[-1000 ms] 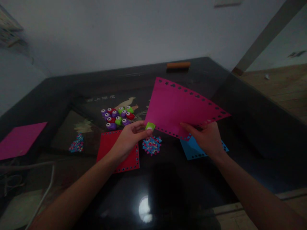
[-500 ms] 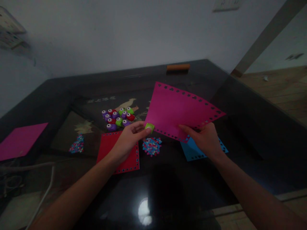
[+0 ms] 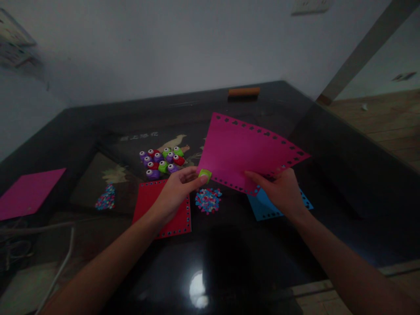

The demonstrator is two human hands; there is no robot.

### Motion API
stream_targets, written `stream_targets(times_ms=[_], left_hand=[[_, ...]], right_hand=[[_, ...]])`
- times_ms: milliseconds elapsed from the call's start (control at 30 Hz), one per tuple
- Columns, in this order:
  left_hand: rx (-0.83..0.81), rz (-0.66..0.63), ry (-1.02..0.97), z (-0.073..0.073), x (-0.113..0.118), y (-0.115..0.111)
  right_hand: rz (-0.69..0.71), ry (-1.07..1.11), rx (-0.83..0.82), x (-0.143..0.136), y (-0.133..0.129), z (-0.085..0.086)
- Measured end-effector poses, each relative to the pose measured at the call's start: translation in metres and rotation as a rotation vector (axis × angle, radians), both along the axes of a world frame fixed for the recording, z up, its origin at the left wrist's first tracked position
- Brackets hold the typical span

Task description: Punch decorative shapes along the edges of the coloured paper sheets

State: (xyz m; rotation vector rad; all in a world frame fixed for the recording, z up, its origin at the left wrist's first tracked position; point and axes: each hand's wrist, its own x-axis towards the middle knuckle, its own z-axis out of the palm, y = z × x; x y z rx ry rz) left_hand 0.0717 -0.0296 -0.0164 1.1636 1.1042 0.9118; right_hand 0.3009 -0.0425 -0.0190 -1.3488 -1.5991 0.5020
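A magenta sheet [image 3: 241, 148] with punched shapes along its top and bottom edges is held tilted above the table. My left hand [image 3: 180, 183] pinches a green punch [image 3: 205, 175] at the sheet's lower left corner, thumb on top. On the lower right edge, my right hand [image 3: 278, 188] grips the sheet between thumb and fingers. Under my left wrist lies a red sheet [image 3: 177, 218] with punched edges. A blue sheet [image 3: 265, 208] is partly hidden by my right hand. Between them is a pile of small paper cutouts [image 3: 208, 200].
Several purple, red and green punches [image 3: 162, 162] stand together behind my left hand. Farther left are a smaller cutout pile [image 3: 106, 197], another magenta sheet [image 3: 29, 192] and a white cable [image 3: 70, 245]. An orange-brown roll [image 3: 243, 92] lies at the table's back edge.
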Motion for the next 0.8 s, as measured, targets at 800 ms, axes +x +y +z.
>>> stream_targets(times_ms=[800], left_hand=[[-0.008,-0.017,-0.011,-0.0029,-0.0026,0.0018]], right_hand=[[0.014,0.001,-0.012,0.0001,-0.0003,0.0010]])
